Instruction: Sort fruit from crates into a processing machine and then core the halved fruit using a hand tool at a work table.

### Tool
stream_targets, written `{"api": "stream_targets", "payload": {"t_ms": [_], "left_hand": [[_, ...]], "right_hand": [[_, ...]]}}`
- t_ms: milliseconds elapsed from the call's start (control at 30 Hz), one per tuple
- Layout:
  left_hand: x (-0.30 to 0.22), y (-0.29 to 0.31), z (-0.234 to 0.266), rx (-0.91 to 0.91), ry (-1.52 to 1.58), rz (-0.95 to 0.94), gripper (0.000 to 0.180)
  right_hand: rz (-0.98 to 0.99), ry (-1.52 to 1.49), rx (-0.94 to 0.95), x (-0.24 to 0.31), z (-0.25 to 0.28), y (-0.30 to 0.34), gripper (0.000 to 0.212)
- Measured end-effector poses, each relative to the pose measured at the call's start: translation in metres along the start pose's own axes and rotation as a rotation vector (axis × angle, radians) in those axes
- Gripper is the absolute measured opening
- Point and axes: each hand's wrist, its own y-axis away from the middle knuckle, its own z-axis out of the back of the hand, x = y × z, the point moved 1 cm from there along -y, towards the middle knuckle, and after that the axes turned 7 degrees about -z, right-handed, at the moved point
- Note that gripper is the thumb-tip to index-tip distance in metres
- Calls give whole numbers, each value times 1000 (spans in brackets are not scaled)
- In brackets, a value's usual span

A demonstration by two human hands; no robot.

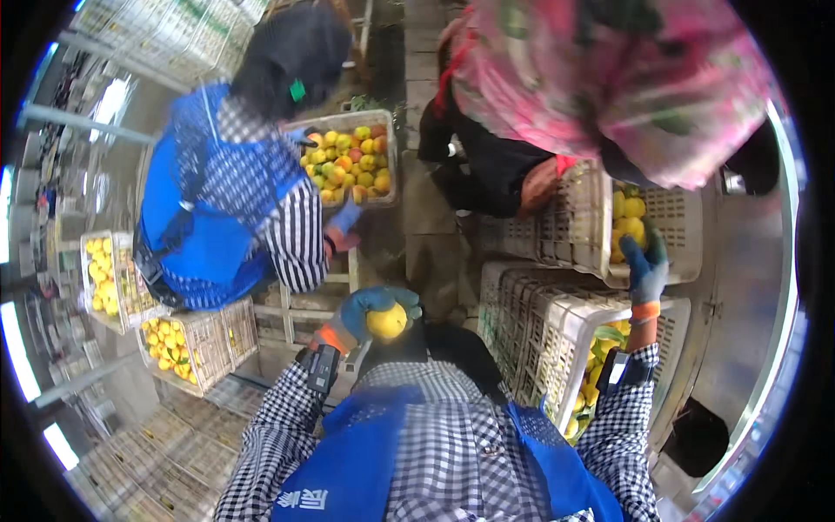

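Left hand (370,315) clasps yellow fruit (386,321); right hand (645,270) (cannot tell finger grip) at crate (680,217)

A strip of pale paving slabs (428,209) runs along the grey floor (380,252). Left of the strip, a plastic crate (390,130) carries yellow and reddish fruit (348,161); right of it, stacked crates (513,322) hold yellow fruit (630,209)

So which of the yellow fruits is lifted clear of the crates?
The single fruit in the gloved left hand, just below the picture's middle; the other yellow fruits I can make out lie in crates.
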Motion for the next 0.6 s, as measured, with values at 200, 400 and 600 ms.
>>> {"api": "stream_targets", "payload": {"t_ms": [200, 400, 600], "left_hand": [[-27, 33, 34, -126, -81, -239, 32], [-69, 24, 55, -469, -63, -188, 20], [-90, -5, 45, -434, -898, -539, 22]], "right_hand": [[253, 901, -47, -23, -1, 12, 27], [61, 722, 32, -11, 2, 22, 30], [-64, 835, 212, -16, 26, 26, 26]]}}
